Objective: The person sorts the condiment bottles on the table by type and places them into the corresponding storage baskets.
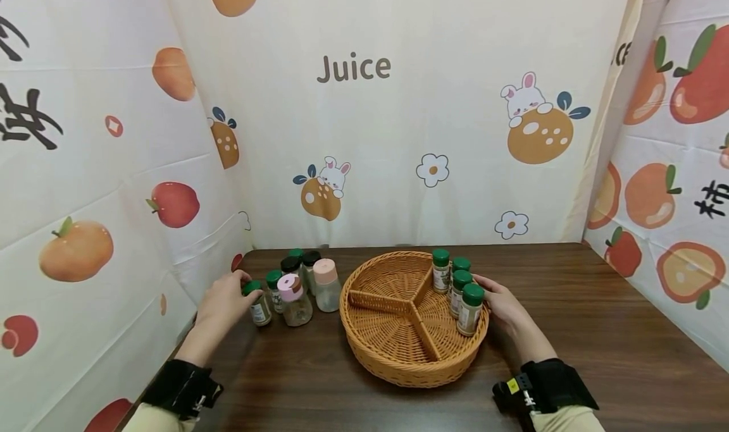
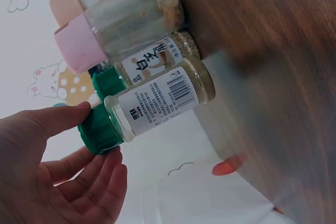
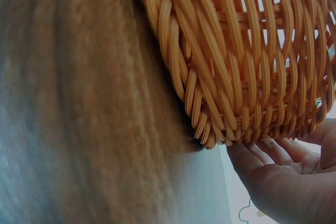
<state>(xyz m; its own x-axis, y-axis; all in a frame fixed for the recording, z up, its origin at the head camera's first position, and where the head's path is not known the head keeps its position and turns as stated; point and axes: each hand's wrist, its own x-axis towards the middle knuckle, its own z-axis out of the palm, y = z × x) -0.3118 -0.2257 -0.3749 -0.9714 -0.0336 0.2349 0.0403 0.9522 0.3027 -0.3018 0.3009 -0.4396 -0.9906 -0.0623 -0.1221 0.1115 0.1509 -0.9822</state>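
Observation:
My left hand (image 1: 223, 299) pinches the green cap of a spice jar (image 2: 157, 103) between thumb and fingers. The jar has a white label with a barcode and stands upright, its base close over the tabletop. Right beside it are another green-capped jar (image 2: 152, 62) and a pink-capped clear jar (image 1: 297, 305). My right hand (image 1: 509, 305) rests against the outer right side of a round wicker basket (image 1: 393, 374), fingers extended along its wall. Several green-capped spice jars (image 1: 469, 315) stand in the basket's right compartment, near that hand.
A peach-capped jar (image 1: 327, 290) and black-capped jars (image 1: 311, 260) crowd behind the pink-capped one. Wicker dividers (image 1: 424, 334) split the basket into three compartments. The dark wooden table (image 1: 307, 381) is bordered by printed curtains (image 1: 376, 122) at the back and both sides.

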